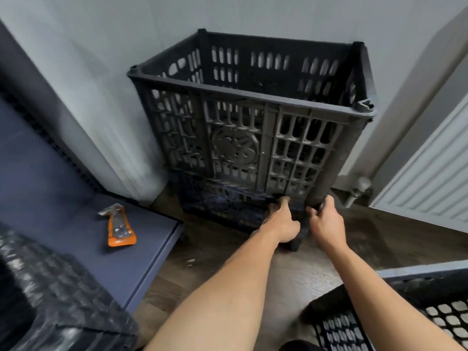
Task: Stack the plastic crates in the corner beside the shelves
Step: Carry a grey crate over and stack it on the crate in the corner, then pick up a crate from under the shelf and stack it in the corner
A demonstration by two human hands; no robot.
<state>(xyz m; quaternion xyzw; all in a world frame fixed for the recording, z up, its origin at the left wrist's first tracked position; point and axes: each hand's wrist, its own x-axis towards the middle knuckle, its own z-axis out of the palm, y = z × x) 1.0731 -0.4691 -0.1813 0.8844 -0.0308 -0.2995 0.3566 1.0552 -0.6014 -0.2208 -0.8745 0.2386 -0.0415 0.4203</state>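
Note:
A tall stack of dark plastic crates [243, 127] stands in the corner against the pale wall. The top crate is open and looks empty; the lower crate is darker and partly hidden behind my arms. My left hand [282, 221] reaches to the bottom of the stack's front face, its fingers curled at the lower edge. My right hand [325, 220] grips the stack's near right corner post low down. Another dark crate [395, 312] with a perforated wall lies at the bottom right on the floor.
A blue-grey shelf [83, 224] sits to the left with an orange packet [119, 225] on it. A white radiator [428, 178] with a pipe valve [359, 188] is on the right. Something black wrapped in film [50, 300] fills the bottom left. Wooden floor lies between.

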